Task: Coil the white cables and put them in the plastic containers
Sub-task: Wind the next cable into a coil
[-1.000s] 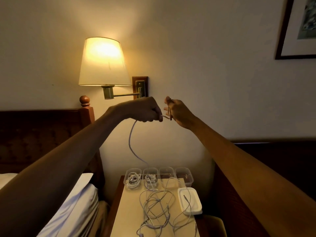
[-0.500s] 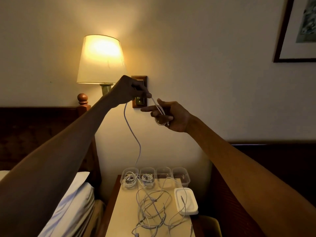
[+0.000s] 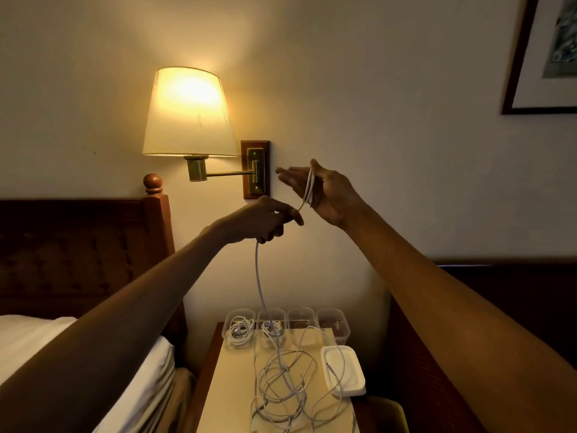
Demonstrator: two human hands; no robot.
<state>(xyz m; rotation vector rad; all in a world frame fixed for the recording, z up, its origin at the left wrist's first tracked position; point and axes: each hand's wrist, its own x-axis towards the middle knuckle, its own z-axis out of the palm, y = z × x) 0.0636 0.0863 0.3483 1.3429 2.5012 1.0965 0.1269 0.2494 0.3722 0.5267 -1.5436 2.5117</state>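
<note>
Head view (the only one): right grip (image 3: 324, 192) is raised before the wall, fingers straight, thumb up. Several turns of white cable (image 3: 309, 190) lie across the palm, carried rather than clenched. Left grip (image 3: 265, 218), just below and beside it, pinches the cable's running length, which hangs down into the tangle (image 3: 281, 379) on the table (image 3: 231, 385).

Four plastic containers (image 3: 332, 328) stand along the back edge. The two on the left hold coils.

Risks: turns could slide off the straight fingers if the left pull goes slack. A snag in the tangle could drag the heap or the white lid (image 3: 343, 370) off the table
</note>
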